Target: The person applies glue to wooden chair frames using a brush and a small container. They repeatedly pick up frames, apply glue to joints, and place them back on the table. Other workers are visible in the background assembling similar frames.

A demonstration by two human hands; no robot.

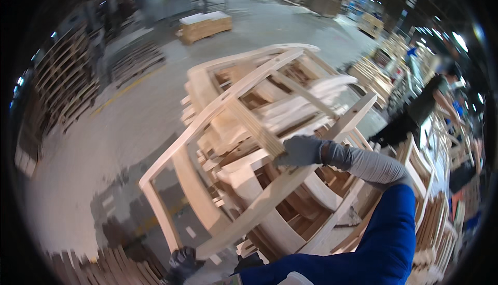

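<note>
Head view. Landmark: the pale unfinished wooden chair frame (244,145), held tilted in mid-air, filling the centre of the picture.

Right hand (301,151), in a grey glove, with a grey sleeve over a blue one, reaches in from the lower right. Its grip is clenched around a slanted rail on the right side of the frame, fingers wrapped over the wood.

Left hand (182,264), in a dark glove, sits at the frame's lower end, near the bottom edge of the picture. It touches the foot of the long curved rail there; the hand is blurred and partly cut off, so I cannot tell whether the grip is clenched or released.

Behind the frame, touching or just beyond it, a heap of similar bare wooden chair frames (311,103) lies stacked.

To the right of the frame, more light wooden frames in rows (430,191), and a person in a dark shirt (425,106) bent over them, well apart from the held frame.

Left of the frame, grey concrete floor (104,129). Far above the frame, a low wooden crate with a white top (205,25) stands on that floor. At the far left, stacked dark timber racks (62,87).
</note>
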